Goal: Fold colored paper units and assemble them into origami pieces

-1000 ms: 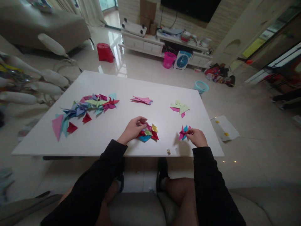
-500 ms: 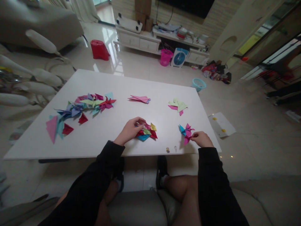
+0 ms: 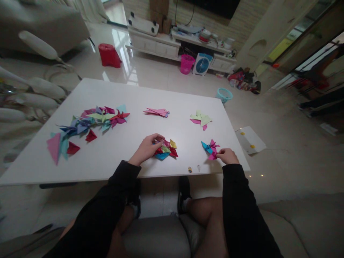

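Note:
My left hand (image 3: 147, 147) rests at the left side of a small pile of folded paper pieces (image 3: 166, 149) in red, yellow, green and blue. Its thumb and fingers close on the pile's edge, and the fingertips partly cover the pieces there. On the right of the white table, my right hand (image 3: 228, 156) pinches the tip of a magenta paper crane (image 3: 213, 155). Touching or overlapping that crane is a blue paper crane (image 3: 207, 147). Farther back lies a pale green paper crane (image 3: 202, 118) over a pink one.
A long heap of colourful paper cranes (image 3: 83, 123) covers the table's left part. Flat pink folded papers (image 3: 157, 112) lie at the middle back. Two tiny trinkets (image 3: 190, 169) sit by the front edge. A blue basket (image 3: 224, 94) stands on the floor beyond the table's right corner.
The view has shifted slightly, so everything on the table appears a little farther left. Both hands keep their hold, and the magenta crane has barely moved.

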Demonstrator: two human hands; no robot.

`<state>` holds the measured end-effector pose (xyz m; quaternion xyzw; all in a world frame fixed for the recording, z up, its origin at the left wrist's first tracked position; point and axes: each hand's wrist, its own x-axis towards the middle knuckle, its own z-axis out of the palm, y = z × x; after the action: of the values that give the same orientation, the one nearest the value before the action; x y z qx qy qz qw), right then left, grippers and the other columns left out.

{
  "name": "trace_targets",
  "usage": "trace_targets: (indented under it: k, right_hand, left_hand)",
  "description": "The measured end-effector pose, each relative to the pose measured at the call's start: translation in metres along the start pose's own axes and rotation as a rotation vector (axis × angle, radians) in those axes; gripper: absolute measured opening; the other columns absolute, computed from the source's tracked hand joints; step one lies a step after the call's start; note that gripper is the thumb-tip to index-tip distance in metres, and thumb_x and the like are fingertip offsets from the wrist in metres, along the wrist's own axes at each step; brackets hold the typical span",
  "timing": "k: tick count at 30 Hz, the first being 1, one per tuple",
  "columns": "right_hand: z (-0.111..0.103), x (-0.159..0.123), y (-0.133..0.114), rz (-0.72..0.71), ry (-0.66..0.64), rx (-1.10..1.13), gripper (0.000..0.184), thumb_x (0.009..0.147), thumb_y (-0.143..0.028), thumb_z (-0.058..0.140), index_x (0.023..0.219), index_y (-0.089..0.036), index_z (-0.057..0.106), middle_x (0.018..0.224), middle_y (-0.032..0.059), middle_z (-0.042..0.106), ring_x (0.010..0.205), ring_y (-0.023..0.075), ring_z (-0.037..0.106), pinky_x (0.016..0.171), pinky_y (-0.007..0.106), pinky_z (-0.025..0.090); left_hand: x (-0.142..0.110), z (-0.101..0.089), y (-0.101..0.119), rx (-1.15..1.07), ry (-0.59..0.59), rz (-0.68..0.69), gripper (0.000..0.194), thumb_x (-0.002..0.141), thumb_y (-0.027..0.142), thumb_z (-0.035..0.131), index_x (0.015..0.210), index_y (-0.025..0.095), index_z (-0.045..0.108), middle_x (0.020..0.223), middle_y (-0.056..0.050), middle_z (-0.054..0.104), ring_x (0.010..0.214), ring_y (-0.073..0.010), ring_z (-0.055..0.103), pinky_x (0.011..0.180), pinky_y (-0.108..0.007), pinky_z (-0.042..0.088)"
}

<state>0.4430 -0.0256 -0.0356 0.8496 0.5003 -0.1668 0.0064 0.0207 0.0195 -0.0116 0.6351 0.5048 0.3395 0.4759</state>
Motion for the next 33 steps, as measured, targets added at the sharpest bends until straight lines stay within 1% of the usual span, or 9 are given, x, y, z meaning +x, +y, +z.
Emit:
trace_targets:
  k: [7,12,17,20,22,25,28,30,33]
  right_hand:
    - [0.008,0.008,-0.004,0.102,0.096,-0.039,0.012,0.075,-0.034,0.07,0.079,-0.024,0.075,0.089,0.0092,0.076,0.083,0.0237,0.07,0.067,0.03,0.045]
    - [0.009,0.01,-0.001,0.131,0.102,-0.036,0.018,0.074,-0.036,0.073,0.087,-0.024,0.075,0.094,0.0122,0.076,0.089,0.0271,0.071,0.072,0.032,0.048]
    - [0.006,0.011,0.007,0.118,0.083,-0.076,0.035,0.07,-0.042,0.078,0.099,-0.024,0.073,0.103,0.0132,0.075,0.096,0.0295,0.07,0.074,0.034,0.049]
    - [0.001,0.006,0.008,0.074,0.096,-0.099,0.039,0.069,-0.037,0.078,0.105,-0.023,0.07,0.096,0.0107,0.074,0.091,0.0275,0.069,0.072,0.033,0.048]
    - [-0.003,0.0,0.002,0.012,0.13,-0.091,0.04,0.069,-0.035,0.077,0.107,-0.023,0.068,0.091,0.0085,0.072,0.084,0.0256,0.068,0.068,0.032,0.046]
    - [-0.005,-0.015,-0.022,-0.127,0.257,-0.032,0.037,0.073,-0.04,0.071,0.105,-0.022,0.067,0.091,0.0077,0.069,0.078,0.0238,0.065,0.063,0.031,0.042]
    - [0.003,-0.036,-0.068,-0.334,0.364,0.089,0.032,0.079,-0.041,0.064,0.104,-0.021,0.066,0.091,0.0071,0.066,0.076,0.0227,0.061,0.063,0.032,0.041]
    - [0.011,-0.053,-0.105,-0.49,0.352,0.154,0.028,0.081,-0.037,0.06,0.104,-0.021,0.065,0.09,0.0052,0.064,0.075,0.0209,0.06,0.067,0.032,0.042]
    - [0.024,-0.08,-0.155,-0.652,0.263,0.187,0.02,0.085,-0.033,0.058,0.1,-0.022,0.065,0.092,0.0036,0.064,0.074,0.0184,0.059,0.067,0.03,0.04]
  left_hand:
    - [0.001,0.002,-0.002,0.009,-0.003,-0.009,0.025,0.083,0.033,0.065,0.101,0.017,0.072,0.101,-0.009,0.074,0.086,-0.0204,0.067,0.078,-0.035,0.054]
    - [0.001,0.001,-0.002,0.032,-0.016,-0.01,0.025,0.084,0.034,0.064,0.1,0.017,0.073,0.102,-0.009,0.074,0.085,-0.0205,0.067,0.078,-0.036,0.054]
    - [0.0,0.001,-0.004,0.05,-0.033,-0.01,0.025,0.084,0.034,0.064,0.101,0.018,0.073,0.103,-0.008,0.075,0.082,-0.0195,0.067,0.076,-0.035,0.054]
    - [0.0,0.001,-0.005,0.049,-0.051,-0.002,0.023,0.085,0.034,0.063,0.099,0.019,0.073,0.107,-0.008,0.074,0.081,-0.0186,0.067,0.076,-0.034,0.054]
    - [-0.001,0.001,-0.005,0.054,-0.051,0.004,0.021,0.085,0.032,0.062,0.098,0.019,0.073,0.108,-0.008,0.074,0.084,-0.0188,0.067,0.079,-0.033,0.053]
    - [-0.003,0.0,-0.004,0.076,-0.038,0.009,0.02,0.086,0.027,0.061,0.099,0.018,0.072,0.104,-0.008,0.074,0.086,-0.0188,0.067,0.082,-0.032,0.053]
    - [-0.005,-0.005,-0.007,0.128,0.011,-0.004,0.02,0.086,0.024,0.06,0.101,0.017,0.071,0.101,-0.007,0.074,0.084,-0.0177,0.066,0.081,-0.031,0.053]
    - [-0.004,-0.013,-0.013,0.171,0.076,-0.045,0.02,0.086,0.023,0.06,0.102,0.017,0.07,0.099,-0.007,0.073,0.082,-0.0174,0.066,0.078,-0.03,0.053]
    - [-0.003,-0.033,-0.03,0.215,0.202,-0.153,0.024,0.085,0.021,0.06,0.107,0.017,0.066,0.099,-0.008,0.072,0.084,-0.018,0.067,0.078,-0.03,0.052]
